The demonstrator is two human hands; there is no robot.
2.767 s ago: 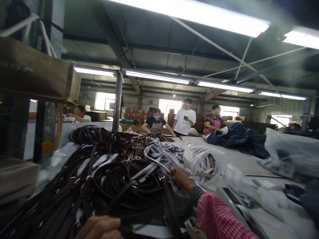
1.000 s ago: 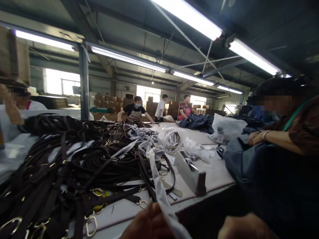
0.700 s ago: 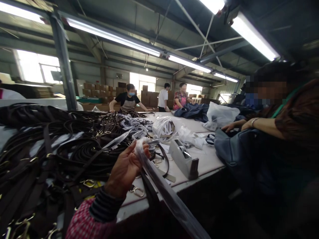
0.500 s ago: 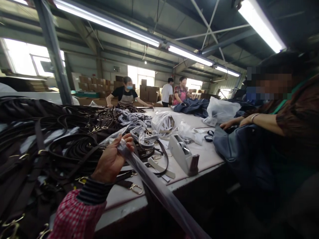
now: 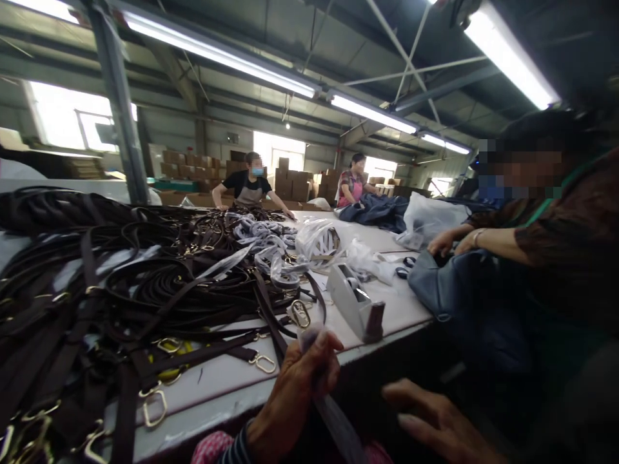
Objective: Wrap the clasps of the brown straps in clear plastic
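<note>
My left hand (image 5: 297,390), in a dark striped cuff, is closed around a plastic-wrapped strap (image 5: 341,425) just in front of the table edge. A short end of the clear wrap sticks up above the thumb, and the rest hangs below the fist. To its right, my right hand (image 5: 438,419) is held low with fingers apart and nothing in them. Just beyond my left hand, a gold oval clasp (image 5: 300,314) shows on the table. A big heap of dark brown straps (image 5: 164,283) with gold metal clips covers the left side.
A grey tape dispenser (image 5: 355,303) stands near the table edge, with a clear plastic bag (image 5: 316,238) of white strips behind it. Wrapped pale straps (image 5: 264,229) lie mid-table. At right, a co-worker's hands rest on a dark blue bag (image 5: 449,283). Two people work across the table.
My left hand has come down and right, toward me, with the wrapped strap. My right hand has entered at lower right. The person in white at the back is out of sight.
</note>
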